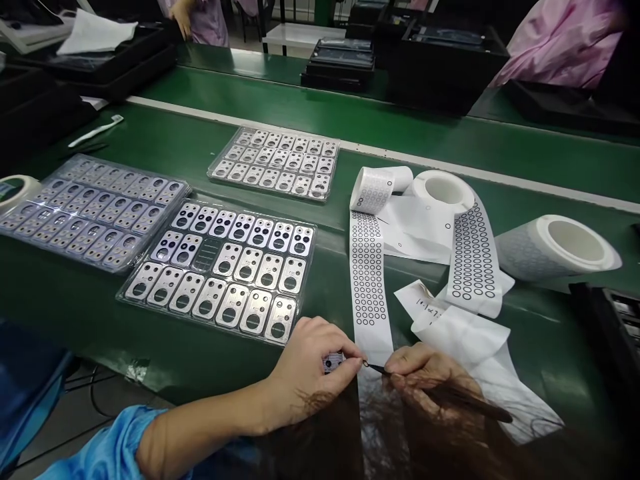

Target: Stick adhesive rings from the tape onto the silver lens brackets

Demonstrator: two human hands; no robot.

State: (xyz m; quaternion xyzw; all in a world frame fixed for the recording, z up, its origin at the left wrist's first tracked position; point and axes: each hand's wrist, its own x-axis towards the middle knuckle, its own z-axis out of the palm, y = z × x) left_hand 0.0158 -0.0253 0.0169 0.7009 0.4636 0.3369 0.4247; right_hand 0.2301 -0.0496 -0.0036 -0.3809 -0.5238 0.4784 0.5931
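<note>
My left hand (305, 370) is closed in a pinch on a small metal camera-frame part (333, 362) at the near edge of the green bench. My right hand (425, 373) grips dark tweezers (450, 393) whose tip carries a tiny black ring (367, 365) right beside the part. A white strip of black rings (367, 280) lies just above both hands. A clear tray of metal camera frames (225, 267) sits left of the strip, nearest my left hand. Dark hair hangs across the lower part of the view and hides part of my right hand.
Two more clear trays of parts (90, 210) (277, 163) lie further left and back. White rolls of ring tape (443, 190) (560, 247) and loose backing paper (470, 333) spread to the right. Black trays (340, 63) stand behind; a black tray (615, 313) at the right edge. Another person stands at the back.
</note>
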